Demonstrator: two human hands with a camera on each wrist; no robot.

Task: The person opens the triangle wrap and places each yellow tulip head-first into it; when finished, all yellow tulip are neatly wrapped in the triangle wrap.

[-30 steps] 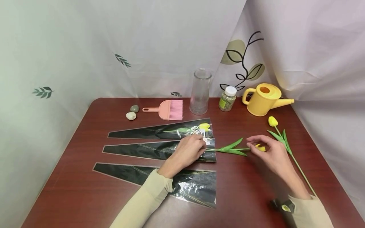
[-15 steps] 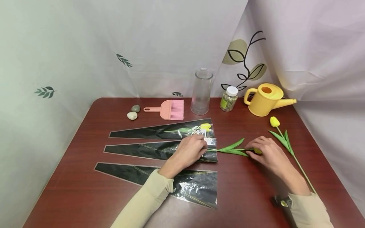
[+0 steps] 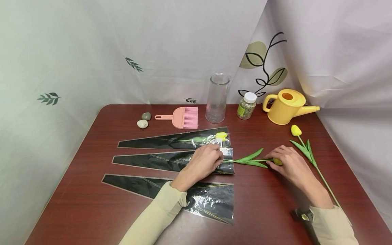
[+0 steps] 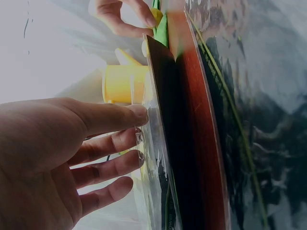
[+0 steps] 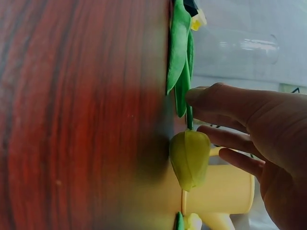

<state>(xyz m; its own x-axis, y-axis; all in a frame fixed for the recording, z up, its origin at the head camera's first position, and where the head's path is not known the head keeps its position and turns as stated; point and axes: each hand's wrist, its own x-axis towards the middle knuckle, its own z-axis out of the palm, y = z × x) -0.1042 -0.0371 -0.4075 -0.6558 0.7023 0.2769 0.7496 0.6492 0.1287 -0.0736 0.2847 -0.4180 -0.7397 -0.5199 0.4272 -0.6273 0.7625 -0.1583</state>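
Observation:
A yellow tulip (image 5: 190, 158) with green leaves (image 3: 249, 158) lies across the table, its stem end inside the middle black-and-clear flower sleeve (image 3: 147, 163). My right hand (image 3: 289, 163) pinches the stem just below the bloom, as the right wrist view shows. My left hand (image 3: 203, 161) is at the open end of that sleeve; in the left wrist view its thumb and fingers (image 4: 117, 160) pinch the clear film. Farther back lies a second sleeve (image 3: 162, 141) with a yellow tulip (image 3: 221, 136) inside. A third sleeve (image 3: 214, 200) lies nearer, partly under my left forearm.
A loose tulip (image 3: 306, 149) lies at the right. Along the back stand a glass vase (image 3: 216, 102), a white-lidded jar (image 3: 246, 107) and a yellow watering can (image 3: 283, 109). A pink brush and dustpan (image 3: 180, 117) and two stones (image 3: 142, 124) lie at the back left.
My right hand has moved from around the bloom to a pinch on the stem below it. My left hand stays at the middle sleeve.

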